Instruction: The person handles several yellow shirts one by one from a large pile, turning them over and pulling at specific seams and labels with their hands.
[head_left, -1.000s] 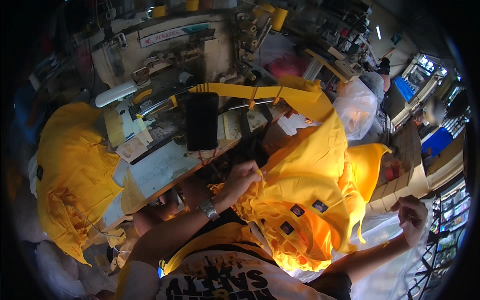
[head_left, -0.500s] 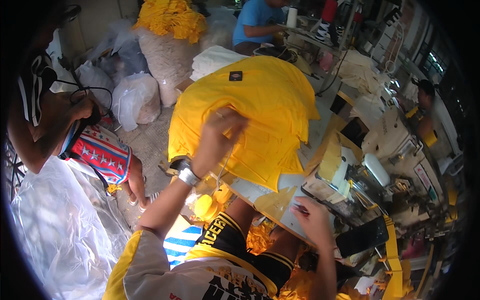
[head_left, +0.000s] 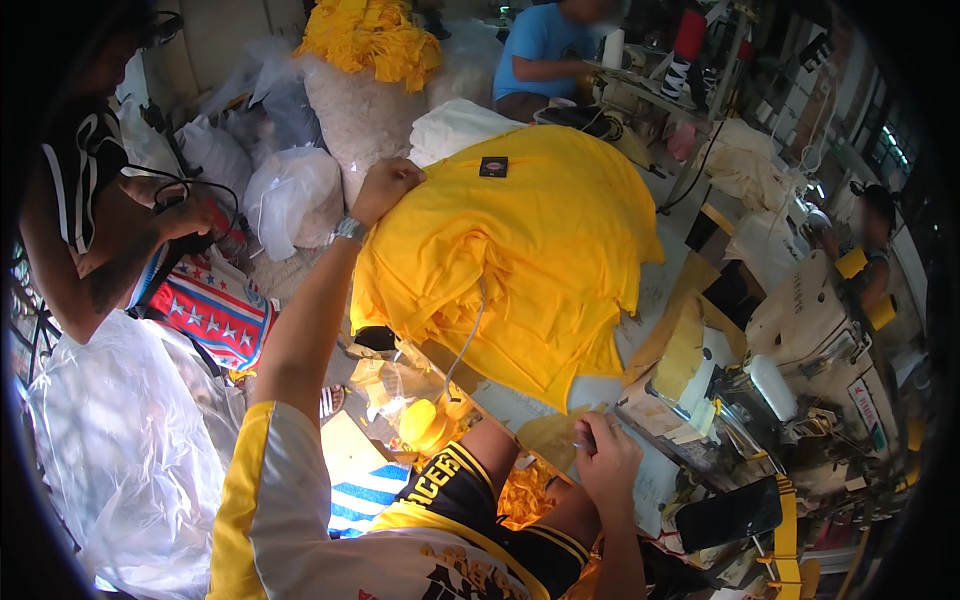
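Note:
A heap of yellow shirts (head_left: pixel 540 240) lies spread over the table in front of me, with a small dark label (head_left: pixel 493 167) near its far edge. My left hand (head_left: pixel 388 190) reaches to the heap's far left edge, its fingers closed on the yellow cloth there. A thin grey cord (head_left: pixel 470 345) runs down from a fold in the middle of the heap toward the table's near edge. Above the near right part of the table is my right hand (head_left: pixel 606 458), its fingers curled together. Something small and pale shows at those fingertips, too little to name.
A sewing machine (head_left: pixel 800 320) stands to the right, with a black phone (head_left: pixel 730 513) before it. At the left are a person (head_left: pixel 85 200) and clear plastic sheeting (head_left: pixel 130 450). Filled bags (head_left: pixel 295 200) and another person in blue (head_left: pixel 540 55) are farther back.
My left hand has swung from above the middle of the yellow heap out to its far left edge. My right hand has shifted slightly left and nearer. The view has turned a little.

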